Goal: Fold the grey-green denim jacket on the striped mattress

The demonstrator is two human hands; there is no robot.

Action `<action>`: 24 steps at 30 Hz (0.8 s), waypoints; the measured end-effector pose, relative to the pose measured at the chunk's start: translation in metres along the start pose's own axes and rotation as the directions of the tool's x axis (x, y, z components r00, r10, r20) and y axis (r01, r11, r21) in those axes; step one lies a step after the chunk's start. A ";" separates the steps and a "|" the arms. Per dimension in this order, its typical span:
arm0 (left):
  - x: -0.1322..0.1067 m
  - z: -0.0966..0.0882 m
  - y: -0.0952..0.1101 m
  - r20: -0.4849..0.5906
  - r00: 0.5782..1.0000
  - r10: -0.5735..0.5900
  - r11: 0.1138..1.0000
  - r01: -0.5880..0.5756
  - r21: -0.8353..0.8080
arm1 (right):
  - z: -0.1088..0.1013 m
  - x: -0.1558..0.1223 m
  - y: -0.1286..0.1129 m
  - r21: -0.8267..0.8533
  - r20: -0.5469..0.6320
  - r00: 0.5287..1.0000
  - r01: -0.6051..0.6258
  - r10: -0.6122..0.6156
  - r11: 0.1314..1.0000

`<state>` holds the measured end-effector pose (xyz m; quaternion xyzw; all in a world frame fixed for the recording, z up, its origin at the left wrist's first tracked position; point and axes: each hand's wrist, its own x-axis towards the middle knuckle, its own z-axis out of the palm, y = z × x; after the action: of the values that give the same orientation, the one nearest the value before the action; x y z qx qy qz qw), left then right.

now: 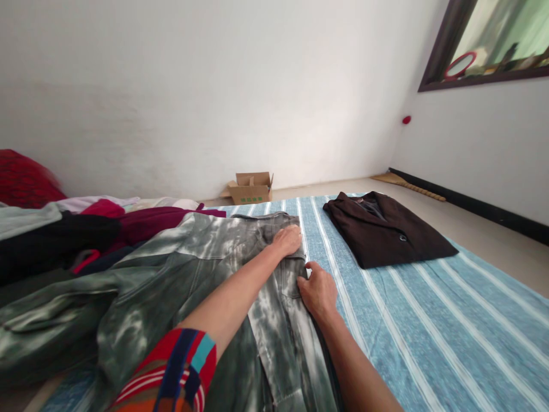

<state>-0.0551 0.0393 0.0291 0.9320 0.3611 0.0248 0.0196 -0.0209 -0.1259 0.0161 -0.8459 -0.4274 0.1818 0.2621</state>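
Note:
A grey-green washed denim garment [193,269] lies spread on a blue striped mat [429,320]. My left hand [288,239] reaches across it and rests near the waistband edge, with its fingers curled down onto the fabric. My right hand [318,290] sits just below, at the garment's right edge, pinching the denim with bent fingers. Both hands touch the same garment, a short gap apart.
A folded dark brown jacket [386,229] lies on the mat to the right. A heap of mixed clothes [86,229] sits at the left. An open cardboard box [251,187] stands by the white wall. A broom [412,184] lies along the right wall.

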 end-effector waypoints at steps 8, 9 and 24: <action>-0.030 0.008 0.013 0.030 0.998 0.052 0.998 -0.051 -0.021 | -0.002 -0.002 0.002 -0.011 -0.021 0.999 0.038 -0.039 0.999; -0.033 0.005 0.014 0.024 0.999 0.044 0.999 -0.043 -0.019 | -0.003 -0.002 0.003 -0.012 -0.020 0.999 0.045 -0.046 0.999; -0.232 -0.066 0.055 0.174 0.970 -0.172 0.983 0.180 -0.030 | -0.009 -0.004 0.009 -0.030 -0.022 0.998 0.058 -0.058 0.998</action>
<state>-0.1932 -0.1563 0.0903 0.8942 0.4389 -0.0487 0.0741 -0.0128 -0.1367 0.0180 -0.8390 -0.4513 0.1580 0.2598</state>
